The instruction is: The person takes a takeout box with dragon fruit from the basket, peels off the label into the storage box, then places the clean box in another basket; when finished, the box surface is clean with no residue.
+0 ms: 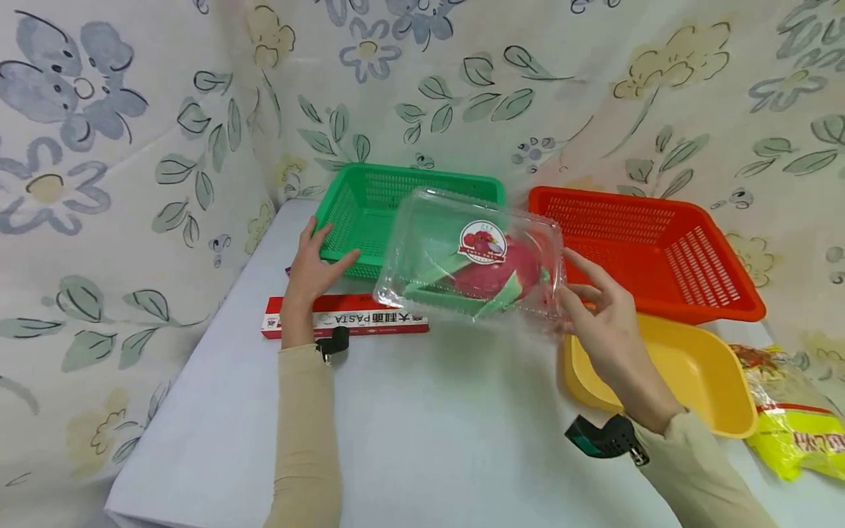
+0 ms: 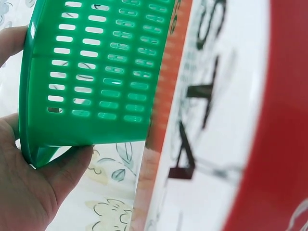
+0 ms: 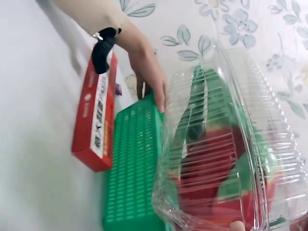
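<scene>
My right hand [image 1: 610,323] holds a clear plastic clamshell box [image 1: 416,246] by its right end, raised and tilted over the table. Inside lies a dragon fruit [image 1: 518,268], pink-red with green scales; a round fruit label is stuck on the lid. Behind the box, and partly hidden by it, stands a green perforated basket [image 1: 359,213]. My left hand [image 1: 313,268] grips that basket's front left corner, the thumb [image 2: 70,168] outside below the rim and the fingers over the edge. A red and white pasta box [image 1: 376,323] lies just in front of the basket.
To the right stands a red perforated basket [image 1: 614,235], with a yellow basin [image 1: 693,367] in front of it. A yellow-green plastic bag [image 1: 795,418] lies at the table's right side. Floral cloth [image 1: 462,103] hangs behind and to the left of the white table [image 1: 422,440].
</scene>
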Demonstrator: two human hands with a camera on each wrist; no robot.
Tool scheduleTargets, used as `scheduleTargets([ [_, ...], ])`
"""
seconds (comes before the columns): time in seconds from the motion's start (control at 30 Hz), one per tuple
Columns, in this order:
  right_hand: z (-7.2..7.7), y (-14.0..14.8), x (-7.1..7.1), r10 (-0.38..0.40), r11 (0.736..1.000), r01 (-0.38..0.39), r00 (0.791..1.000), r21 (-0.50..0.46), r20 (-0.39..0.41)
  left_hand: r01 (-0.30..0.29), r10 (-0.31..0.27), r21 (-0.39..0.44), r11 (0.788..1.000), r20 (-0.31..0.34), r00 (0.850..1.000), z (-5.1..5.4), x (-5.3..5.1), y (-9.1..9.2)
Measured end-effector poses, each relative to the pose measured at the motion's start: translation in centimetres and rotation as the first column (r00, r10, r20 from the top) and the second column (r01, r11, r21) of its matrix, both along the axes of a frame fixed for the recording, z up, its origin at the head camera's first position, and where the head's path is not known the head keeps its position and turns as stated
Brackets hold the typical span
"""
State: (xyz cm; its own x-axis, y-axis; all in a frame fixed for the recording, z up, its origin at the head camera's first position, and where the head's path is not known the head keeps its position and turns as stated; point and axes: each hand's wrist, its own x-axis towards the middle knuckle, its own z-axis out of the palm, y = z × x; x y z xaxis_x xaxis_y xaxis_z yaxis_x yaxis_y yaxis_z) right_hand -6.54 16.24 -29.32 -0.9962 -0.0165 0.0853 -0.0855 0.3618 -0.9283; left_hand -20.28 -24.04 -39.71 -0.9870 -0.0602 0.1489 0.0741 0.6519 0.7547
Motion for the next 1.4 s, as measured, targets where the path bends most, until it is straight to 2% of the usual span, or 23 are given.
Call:
scheduleTargets([
  [0.23, -3.1, 0.8, 3.4, -0.004, 0.989, 0.018, 0.996, 0.148, -0.094, -0.01, 0.01, 0.003, 1.0, 0.021, 1.0, -1.2, 0.6, -0.5],
  [0.4, -5.0, 1.0, 4.7, -0.015, 0.986, 0.03, 0.996, 0.165, -0.089, -0.018, 0.018, 0.003, 1.0, 0.01, 1.0, -1.1, 0.6, -0.7],
  [0.67, -6.7, 1.4, 5.5, -0.038, 0.981, 0.054, 0.995, 0.185, -0.089, -0.006, 0.006, -0.008, 1.0, 0.017, 1.0, -1.0, 0.5, -0.7],
  [1.1, -7.8, 1.2, 5.7, -0.053, 0.963, 0.08, 0.992, 0.256, -0.111, 0.007, -0.007, -0.001, 1.0, 0.003, 1.0, -0.4, 0.3, -0.5],
  [1.23, -7.4, 1.4, 5.4, -0.05, 0.934, 0.074, 0.996, 0.348, -0.077, 0.015, -0.015, -0.008, 1.0, -0.01, 1.0, -0.1, 0.0, -0.4],
  [1.4, -6.6, 1.8, 5.0, -0.036, 0.863, 0.044, 0.999, 0.503, -0.026, 0.017, -0.017, -0.01, 1.0, -0.008, 1.0, 0.0, -0.1, -0.3],
])
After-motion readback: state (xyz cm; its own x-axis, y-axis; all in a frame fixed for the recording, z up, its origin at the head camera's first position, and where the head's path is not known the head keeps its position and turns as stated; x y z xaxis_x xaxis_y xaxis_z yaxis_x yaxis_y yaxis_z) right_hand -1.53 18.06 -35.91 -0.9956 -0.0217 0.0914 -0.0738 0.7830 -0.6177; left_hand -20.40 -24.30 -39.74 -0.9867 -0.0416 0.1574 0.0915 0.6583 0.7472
